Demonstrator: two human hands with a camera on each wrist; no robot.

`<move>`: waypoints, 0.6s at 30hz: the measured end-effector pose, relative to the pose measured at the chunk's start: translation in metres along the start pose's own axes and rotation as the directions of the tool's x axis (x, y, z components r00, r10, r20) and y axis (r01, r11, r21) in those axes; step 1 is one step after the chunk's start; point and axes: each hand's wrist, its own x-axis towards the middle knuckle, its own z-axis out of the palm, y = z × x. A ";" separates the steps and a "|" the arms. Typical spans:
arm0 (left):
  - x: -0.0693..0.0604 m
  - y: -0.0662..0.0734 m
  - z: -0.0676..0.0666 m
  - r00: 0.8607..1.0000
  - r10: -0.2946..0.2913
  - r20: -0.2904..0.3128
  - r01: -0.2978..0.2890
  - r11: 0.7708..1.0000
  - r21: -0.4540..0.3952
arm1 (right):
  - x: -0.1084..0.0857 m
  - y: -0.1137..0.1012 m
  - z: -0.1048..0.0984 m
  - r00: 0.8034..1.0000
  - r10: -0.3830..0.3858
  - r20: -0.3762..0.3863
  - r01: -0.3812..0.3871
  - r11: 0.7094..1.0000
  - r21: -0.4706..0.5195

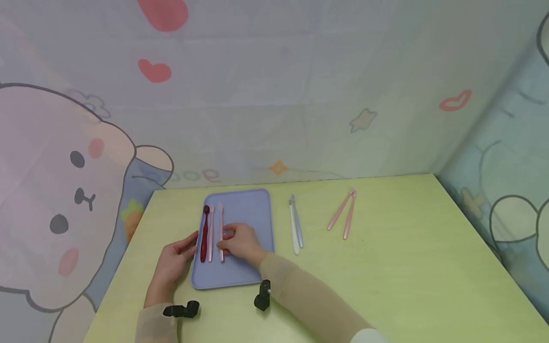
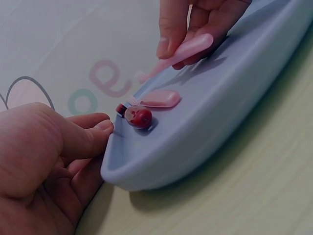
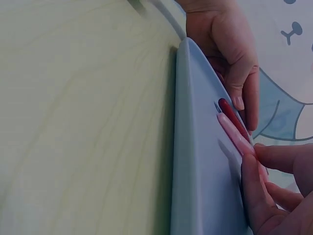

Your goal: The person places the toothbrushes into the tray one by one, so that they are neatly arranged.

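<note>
A pink toothbrush [image 1: 221, 219] is pinched between the thumb and fingers of my right hand [image 1: 242, 243], just over the blue tray [image 1: 249, 205]. In the left wrist view this pink toothbrush [image 2: 188, 50] is tilted above the tray floor. To its left a dark red toothbrush [image 1: 204, 236] and another pink toothbrush [image 1: 210, 236] lie side by side along the tray's left edge. My left hand [image 1: 171, 262] holds that edge, its thumb and forefinger at the rim [image 2: 110, 147]. Some of its fingers are hidden in the head view.
Right of the tray a white toothbrush [image 1: 294, 231] and a blue toothbrush [image 1: 298, 226] lie together on the yellow-green table [image 1: 407, 267]. Farther right are two pink toothbrushes, one leaning left [image 1: 340, 212], their heads touching. A printed cloth [image 1: 300, 95] hangs behind the table.
</note>
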 end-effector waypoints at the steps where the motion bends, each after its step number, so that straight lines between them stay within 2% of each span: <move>1: 0.000 0.001 0.000 1.000 0.000 0.000 0.000 1.000 0.001 | 0.001 -0.001 0.001 1.000 0.001 -0.003 -0.001 1.000 -0.002; 13: 0.000 0.002 -0.001 1.000 -0.011 0.013 0.011 1.000 -0.023 | 0.005 -0.006 0.010 0.998 0.018 -0.054 -0.020 0.999 -0.038; 18: -0.002 0.003 0.000 1.000 -0.001 0.012 0.002 1.000 -0.024 | 0.003 -0.007 0.012 0.998 -0.001 -0.063 -0.006 0.995 -0.104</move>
